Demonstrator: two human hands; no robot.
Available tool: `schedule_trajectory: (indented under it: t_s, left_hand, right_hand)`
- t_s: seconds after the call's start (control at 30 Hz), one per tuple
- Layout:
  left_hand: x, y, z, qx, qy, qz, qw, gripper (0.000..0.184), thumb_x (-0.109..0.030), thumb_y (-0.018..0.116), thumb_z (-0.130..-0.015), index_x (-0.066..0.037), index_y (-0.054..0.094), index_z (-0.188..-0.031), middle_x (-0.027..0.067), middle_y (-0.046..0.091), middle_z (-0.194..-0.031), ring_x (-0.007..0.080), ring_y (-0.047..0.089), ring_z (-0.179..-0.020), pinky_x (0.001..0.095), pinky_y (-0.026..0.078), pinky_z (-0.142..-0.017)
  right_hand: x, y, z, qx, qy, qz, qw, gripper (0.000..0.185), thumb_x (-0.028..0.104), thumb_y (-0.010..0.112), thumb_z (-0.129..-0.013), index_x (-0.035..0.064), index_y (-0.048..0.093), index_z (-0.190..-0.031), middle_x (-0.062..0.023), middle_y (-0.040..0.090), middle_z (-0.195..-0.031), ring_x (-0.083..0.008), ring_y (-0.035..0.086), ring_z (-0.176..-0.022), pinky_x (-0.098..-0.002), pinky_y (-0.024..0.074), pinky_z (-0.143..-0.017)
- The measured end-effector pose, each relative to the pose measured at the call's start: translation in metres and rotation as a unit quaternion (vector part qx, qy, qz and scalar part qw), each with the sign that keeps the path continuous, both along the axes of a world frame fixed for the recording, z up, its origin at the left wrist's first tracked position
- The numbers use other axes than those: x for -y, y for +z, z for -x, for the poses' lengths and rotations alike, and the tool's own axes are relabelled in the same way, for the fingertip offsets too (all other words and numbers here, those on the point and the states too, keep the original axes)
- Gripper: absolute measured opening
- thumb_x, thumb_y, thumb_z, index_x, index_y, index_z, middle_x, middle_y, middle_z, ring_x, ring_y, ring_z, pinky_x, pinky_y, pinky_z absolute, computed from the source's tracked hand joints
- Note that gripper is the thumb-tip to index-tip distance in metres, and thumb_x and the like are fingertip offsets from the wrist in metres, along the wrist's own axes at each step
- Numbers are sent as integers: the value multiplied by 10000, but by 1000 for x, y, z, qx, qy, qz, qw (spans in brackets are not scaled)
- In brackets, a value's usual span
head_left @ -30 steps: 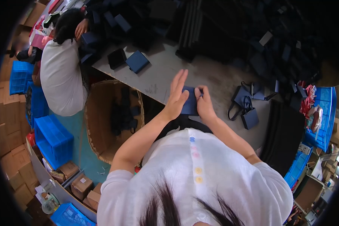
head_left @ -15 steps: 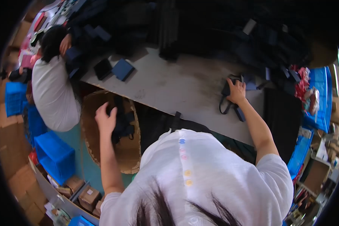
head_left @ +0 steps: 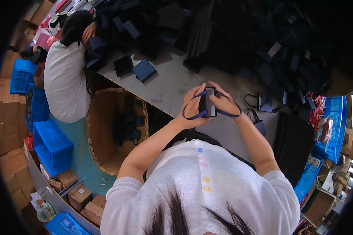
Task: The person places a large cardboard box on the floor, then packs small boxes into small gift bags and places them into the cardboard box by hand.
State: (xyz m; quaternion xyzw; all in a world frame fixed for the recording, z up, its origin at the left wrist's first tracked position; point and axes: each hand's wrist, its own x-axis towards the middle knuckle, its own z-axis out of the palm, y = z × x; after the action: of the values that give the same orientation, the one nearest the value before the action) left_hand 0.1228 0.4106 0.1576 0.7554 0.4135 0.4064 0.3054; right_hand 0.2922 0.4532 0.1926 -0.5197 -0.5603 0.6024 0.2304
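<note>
A small dark blue bag [head_left: 210, 102] with ribbon handles is held upright between my hands, its opening facing up toward me. My left hand [head_left: 192, 109] grips its left side, one handle looping over the fingers. On the other side my right hand [head_left: 223, 102] holds the bag, thumb at the opening, the second handle hanging over it. Further right on the table [head_left: 172, 90] lie a similar blue bag [head_left: 265, 102] and another bag [head_left: 259, 127] with handles. A blue box [head_left: 144, 71] and a black open box [head_left: 123, 65] sit at the back left.
Below the table's left edge stands a large open carton [head_left: 102, 133] with dark bags inside. A co-worker [head_left: 66, 78] in a white top sits at the left. Blue crates [head_left: 54, 147] and small brown cartons [head_left: 80, 196] are at the lower left. Dark goods are piled behind the table.
The flat blue item held earlier is gone from my hands. My right hand reached to the bags at the right, and now both hands hold an opened bag in front of me.
</note>
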Motion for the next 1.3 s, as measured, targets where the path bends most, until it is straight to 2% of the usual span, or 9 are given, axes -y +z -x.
schedule_trajectory:
  t_s: [0.03,0.13,0.27,0.33,0.4,0.63,1.03,1.2,1.3]
  left_hand:
    - [3,-2,-2,-20,23,5,1000,1091,-196,834,-520,-12,248,-1421,192,365,-1378,360,376,-1267,434,309,-1065]
    - [11,-6,-1,-16,55,71,996,1090,-188,837,-524,-9,232,-1413,200,358,-1363,377,387,-1244,426,336,-1044]
    - [10,-21,6,157,108,169,967,1164,-191,873,-508,-14,173,-1420,196,310,-1387,381,364,-1262,428,344,-1046]
    - [5,-20,11,176,104,140,969,1195,-228,896,-499,-9,167,-1420,202,289,-1410,364,352,-1287,425,336,-1055]
    - [-10,-13,17,92,34,27,995,1194,-254,898,-513,-28,169,-1431,206,259,-1431,362,307,-1326,426,300,-1079]
    - [-115,-107,172,-354,291,80,885,913,-195,766,-621,-113,309,-1407,190,286,-1427,425,250,-1324,538,244,-1075]
    - [-124,-98,211,-334,254,49,907,764,-60,768,-623,-179,442,-1303,153,362,-1330,439,287,-1275,492,368,-1014]
    - [-121,-64,211,-293,269,127,909,694,-191,785,-635,-136,480,-1255,190,405,-1242,407,382,-1193,456,392,-974]
    - [-108,-82,195,-27,162,291,942,590,-335,725,-737,-109,515,-1240,172,502,-1203,340,495,-1130,447,500,-818]
  right_hand:
    - [4,6,9,130,-46,-277,951,152,117,574,-843,8,637,-928,-91,657,-880,-198,620,-805,-279,481,-733]
    - [-3,7,17,55,-82,-514,852,120,37,544,-839,-31,622,-900,-128,658,-900,-209,631,-821,-298,490,-741]
    - [-21,-5,21,-97,-249,-246,932,263,232,456,-966,41,613,-1057,-96,636,-1011,-188,587,-933,-301,453,-836]
    - [-14,-35,24,-243,-195,166,936,338,332,465,-964,84,561,-1174,-93,620,-1058,-191,574,-974,-312,455,-856]
    - [-2,-34,24,-280,-116,242,922,401,433,496,-929,129,547,-1184,-72,629,-1024,-200,607,-858,-326,503,-778]
    - [-26,-51,1,-197,-293,212,911,387,502,541,-888,154,646,-1024,20,651,-911,-126,609,-782,-274,497,-672]
    - [-17,-57,-15,-177,-327,223,901,366,496,534,-895,173,647,-1023,31,665,-930,-132,624,-817,-289,508,-727]
    - [-12,-47,-20,-172,-333,189,907,368,490,503,-916,167,630,-1038,23,657,-932,-141,621,-825,-296,504,-742]
    - [-10,-73,-40,-158,-341,208,903,400,462,519,-918,153,580,-1164,10,623,-1074,-144,592,-954,-306,477,-830]
